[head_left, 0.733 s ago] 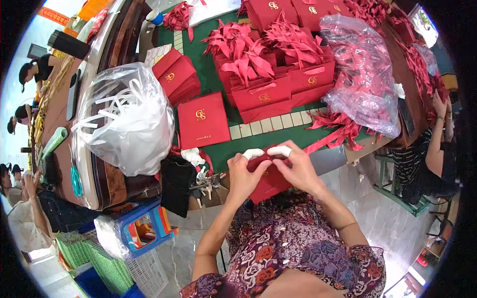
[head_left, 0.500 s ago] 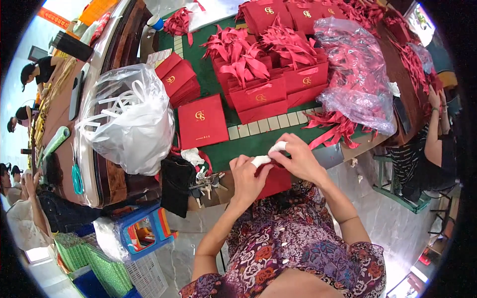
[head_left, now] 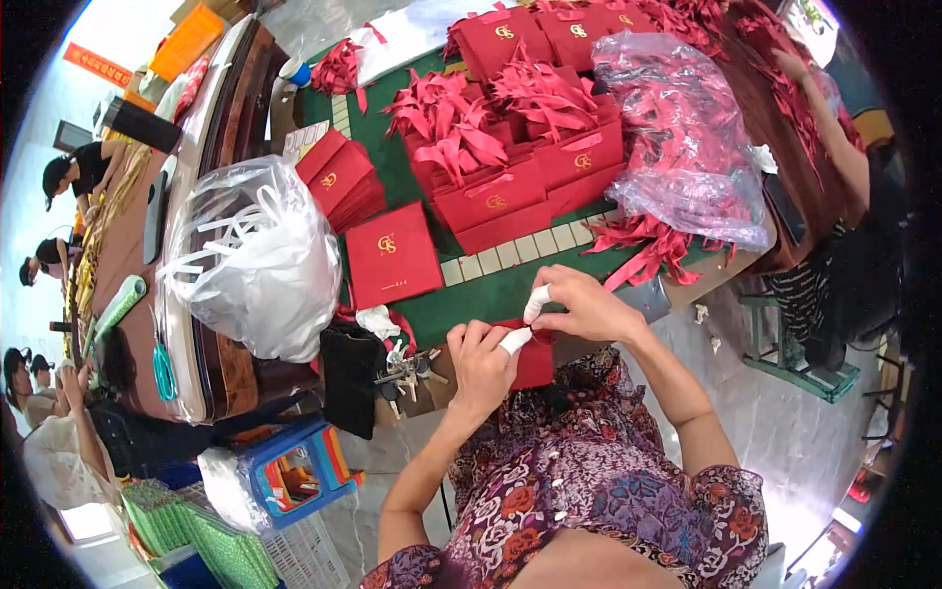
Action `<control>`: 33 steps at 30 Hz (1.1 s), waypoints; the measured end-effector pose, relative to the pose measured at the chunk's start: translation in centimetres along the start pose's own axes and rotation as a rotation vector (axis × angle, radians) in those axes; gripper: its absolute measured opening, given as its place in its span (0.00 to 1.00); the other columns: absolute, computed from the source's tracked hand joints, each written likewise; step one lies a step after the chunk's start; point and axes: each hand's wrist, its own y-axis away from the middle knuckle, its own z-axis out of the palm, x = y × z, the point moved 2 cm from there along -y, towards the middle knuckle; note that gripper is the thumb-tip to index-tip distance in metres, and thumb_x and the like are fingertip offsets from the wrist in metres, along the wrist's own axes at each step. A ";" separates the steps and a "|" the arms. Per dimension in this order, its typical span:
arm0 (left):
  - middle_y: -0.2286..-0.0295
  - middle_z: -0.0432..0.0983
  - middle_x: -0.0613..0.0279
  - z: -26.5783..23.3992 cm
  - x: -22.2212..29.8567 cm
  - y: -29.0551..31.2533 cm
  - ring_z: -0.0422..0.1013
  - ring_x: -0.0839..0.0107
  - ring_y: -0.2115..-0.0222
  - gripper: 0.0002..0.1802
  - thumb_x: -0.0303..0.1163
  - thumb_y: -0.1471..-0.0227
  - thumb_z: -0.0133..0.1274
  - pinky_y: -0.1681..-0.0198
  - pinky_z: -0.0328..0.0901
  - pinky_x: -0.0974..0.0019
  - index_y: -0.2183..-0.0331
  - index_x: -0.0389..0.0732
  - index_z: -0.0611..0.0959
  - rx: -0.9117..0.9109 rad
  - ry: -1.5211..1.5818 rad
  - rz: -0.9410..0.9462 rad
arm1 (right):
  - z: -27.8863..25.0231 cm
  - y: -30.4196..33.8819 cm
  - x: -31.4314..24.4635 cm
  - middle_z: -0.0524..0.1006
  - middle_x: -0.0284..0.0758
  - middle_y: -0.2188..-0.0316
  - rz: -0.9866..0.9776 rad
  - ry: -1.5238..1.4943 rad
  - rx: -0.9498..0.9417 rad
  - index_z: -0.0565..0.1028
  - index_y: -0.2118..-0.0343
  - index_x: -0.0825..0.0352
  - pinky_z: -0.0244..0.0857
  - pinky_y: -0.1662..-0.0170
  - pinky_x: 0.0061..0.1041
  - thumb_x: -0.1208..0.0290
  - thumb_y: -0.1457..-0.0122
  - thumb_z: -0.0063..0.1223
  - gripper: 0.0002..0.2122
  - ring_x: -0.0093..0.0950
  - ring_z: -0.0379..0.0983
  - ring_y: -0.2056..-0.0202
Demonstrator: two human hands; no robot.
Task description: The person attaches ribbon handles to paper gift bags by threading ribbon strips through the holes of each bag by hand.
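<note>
At the near edge of the table, my left hand (head_left: 481,368) and my right hand (head_left: 581,310) come together over a red gift bag (head_left: 535,365), its upper edge pinched between my fingertips. White wraps cover a finger on each hand. Most of the bag's top is hidden behind my fingers, and its lower part hangs over my lap. Just beyond my hands lies a flat stack of red bags (head_left: 393,255) with gold print. Farther back stand upright bundles of red bags (head_left: 496,202) with pink-red ribbons (head_left: 448,113) spilling over their tops.
A clear plastic bag of white ribbons (head_left: 260,270) sits at left, and one of red ribbons (head_left: 677,147) at right. Loose ribbons (head_left: 653,245) lie near my right hand. Keys (head_left: 407,378) and a black pouch (head_left: 350,373) rest at the front edge. Co-workers sit on both sides.
My hands have shifted slightly, with the left fingers now lower and the right hand raised a little above them. At right, a co-worker's arm has reached up toward the ribbons.
</note>
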 end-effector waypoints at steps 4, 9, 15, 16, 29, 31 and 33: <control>0.72 0.78 0.72 -0.1 0.4 0.0 0.68 0.68 0.69 0.11 0.27 0.61 0.64 0.56 0.56 0.59 0.69 0.49 0.86 -0.028 -0.041 0.081 | 0.0 -0.2 -0.2 0.74 0.34 0.63 0.023 0.255 -0.091 0.82 0.66 0.61 0.61 0.52 0.34 0.64 0.46 0.61 0.09 0.35 0.69 0.56; 0.71 0.78 0.72 -0.7 0.1 0.1 0.68 0.69 0.70 0.13 0.26 0.62 0.64 0.57 0.56 0.59 0.68 0.48 0.87 0.003 -0.092 0.132 | 1.8 -1.3 1.9 0.76 0.38 0.64 -0.121 -0.187 -0.094 0.83 0.69 0.64 0.64 0.54 0.33 0.63 0.45 0.60 0.10 0.36 0.72 0.58; 0.73 0.77 0.68 -0.4 -0.4 -1.3 0.69 0.66 0.69 0.09 0.28 0.58 0.65 0.58 0.56 0.59 0.69 0.45 0.85 -0.074 0.034 0.097 | 3.7 -0.5 4.1 0.76 0.37 0.67 0.171 -0.527 0.019 0.82 0.68 0.66 0.67 0.59 0.29 0.66 0.46 0.61 0.08 0.31 0.75 0.62; 0.73 0.77 0.67 -0.3 -0.3 -1.4 0.69 0.66 0.69 0.09 0.28 0.58 0.65 0.58 0.56 0.59 0.69 0.45 0.85 -0.101 0.078 0.076 | 4.0 -0.9 5.1 0.76 0.35 0.70 0.142 -0.394 0.178 0.81 0.68 0.67 0.66 0.60 0.27 0.66 0.45 0.61 0.09 0.28 0.74 0.65; 0.72 0.79 0.59 2.4 -5.7 -0.7 0.71 0.59 0.68 0.12 0.36 0.54 0.65 0.59 0.59 0.58 0.66 0.44 0.85 -0.146 0.130 -0.377 | -1.8 5.6 4.9 0.73 0.39 0.72 0.182 0.323 0.458 0.79 0.65 0.67 0.67 0.67 0.33 0.72 0.43 0.58 0.06 0.36 0.75 0.69; 0.71 0.78 0.59 2.2 -6.0 -0.5 0.71 0.59 0.66 0.13 0.35 0.52 0.63 0.58 0.59 0.59 0.62 0.44 0.83 -0.118 0.094 -0.340 | -1.4 6.6 4.9 0.74 0.39 0.72 0.316 0.390 0.466 0.79 0.66 0.67 0.68 0.68 0.33 0.72 0.44 0.59 0.06 0.37 0.76 0.69; 0.69 0.78 0.58 2.0 -5.7 -0.5 0.71 0.58 0.65 0.14 0.35 0.51 0.63 0.57 0.59 0.58 0.60 0.44 0.82 -0.091 0.101 -0.344 | -1.1 7.7 5.5 0.73 0.39 0.73 0.466 0.386 0.698 0.79 0.68 0.67 0.68 0.69 0.34 0.71 0.45 0.60 0.06 0.36 0.76 0.71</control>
